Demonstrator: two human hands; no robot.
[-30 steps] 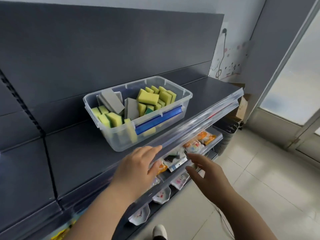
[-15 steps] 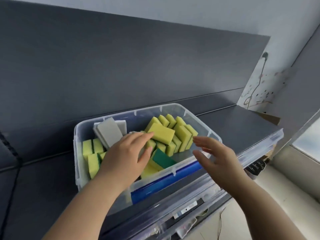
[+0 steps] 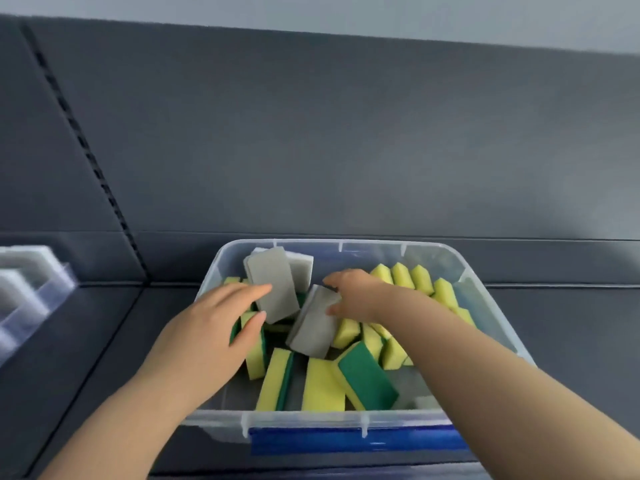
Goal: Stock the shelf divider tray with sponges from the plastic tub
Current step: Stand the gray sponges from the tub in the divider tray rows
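Observation:
A clear plastic tub [image 3: 491, 306] with a blue strip on its front wall stands on the dark shelf. It holds several yellow-and-green sponges [image 3: 322, 386] and a few grey sponges. My left hand [image 3: 207, 327] reaches in from the left with straight fingers that touch an upright grey sponge [image 3: 273, 289]; its thumb lies on a yellow sponge. My right hand [image 3: 353, 296] pinches the upper end of a tilted grey sponge [image 3: 311, 330] in the middle of the tub. The clear divider tray [image 3: 31, 289] shows at the far left edge, mostly cut off.
The dark grey shelf [image 3: 571, 341] runs left and right of the tub, backed by a dark panel. A slotted upright [image 3: 86, 157] runs down the panel at the left. A seam splits the shelf between tray and tub.
The view has dropped closer over the tub. Both hands have moved into it: the left onto the upright grey sponge, the right onto the tilted grey sponge, which it now pinches.

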